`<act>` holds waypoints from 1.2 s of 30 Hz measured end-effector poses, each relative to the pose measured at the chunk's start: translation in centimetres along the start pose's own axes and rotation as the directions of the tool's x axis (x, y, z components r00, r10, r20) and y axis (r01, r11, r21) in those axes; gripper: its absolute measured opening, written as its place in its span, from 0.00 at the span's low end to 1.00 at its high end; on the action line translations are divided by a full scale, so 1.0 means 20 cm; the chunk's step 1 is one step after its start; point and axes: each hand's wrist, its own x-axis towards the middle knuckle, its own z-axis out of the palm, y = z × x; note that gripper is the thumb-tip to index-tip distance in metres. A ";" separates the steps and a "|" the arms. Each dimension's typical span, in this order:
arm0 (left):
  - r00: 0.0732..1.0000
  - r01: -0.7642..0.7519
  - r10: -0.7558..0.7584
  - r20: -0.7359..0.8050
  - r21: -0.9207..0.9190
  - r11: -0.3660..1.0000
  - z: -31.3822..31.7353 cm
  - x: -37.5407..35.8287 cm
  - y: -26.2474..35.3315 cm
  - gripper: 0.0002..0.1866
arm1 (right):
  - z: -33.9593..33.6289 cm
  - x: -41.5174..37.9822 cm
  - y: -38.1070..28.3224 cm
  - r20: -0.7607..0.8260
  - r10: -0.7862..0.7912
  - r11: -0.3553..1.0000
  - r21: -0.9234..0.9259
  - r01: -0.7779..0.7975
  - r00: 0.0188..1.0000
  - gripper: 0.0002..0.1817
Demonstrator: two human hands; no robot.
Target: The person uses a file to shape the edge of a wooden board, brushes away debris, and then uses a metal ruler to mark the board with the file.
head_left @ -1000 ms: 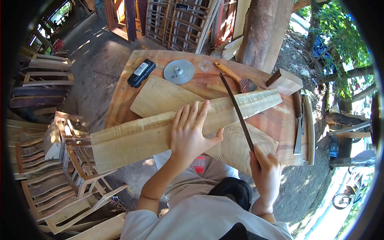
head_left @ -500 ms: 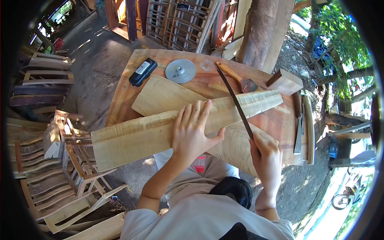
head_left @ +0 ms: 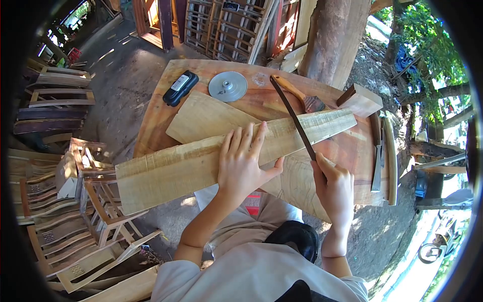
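Observation:
My left hand [head_left: 245, 162] lies flat on a long pale wooden board [head_left: 171, 173], fingers stretched out and thumb spread. This board slants across the bench, its left end sticking out past the near edge. In my right hand [head_left: 333, 186] is a long, narrow, dark file [head_left: 294, 118], gripped at its near end. Its blade crosses the right part of the board and points away to the upper left. The grip end is hidden in my fingers. Under the long board lies a wider flat board [head_left: 198, 118], partly covered.
On the wooden bench [head_left: 156, 113] are a black case [head_left: 180, 88], a grey metal disc [head_left: 228, 86], a paintbrush [head_left: 297, 93], a wood block [head_left: 359, 100] and a chisel [head_left: 377, 166]. Chair frames [head_left: 65, 226] stand at left; a tree trunk [head_left: 326, 40] rises behind.
My right hand has pushed the file a little forward and to the left over the board. The left hand and the board have stayed almost in place.

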 end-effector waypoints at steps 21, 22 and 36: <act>0.997 -0.002 0.000 -0.075 -0.016 1.000 -0.02 0.01 0.01 0.41 | -0.15 -0.16 -0.09 0.050 0.063 0.996 -0.068 -0.060 0.997 0.13; 0.997 0.007 -0.008 -0.074 -0.019 1.000 -0.02 0.01 0.01 0.41 | -0.20 -0.22 -0.10 0.025 0.083 0.993 -0.086 -0.081 0.996 0.13; 0.998 0.001 -0.002 -0.056 -0.010 1.000 -0.02 0.01 0.01 0.41 | -0.05 -0.02 -0.06 0.004 0.011 0.998 -0.063 -0.011 1.000 0.12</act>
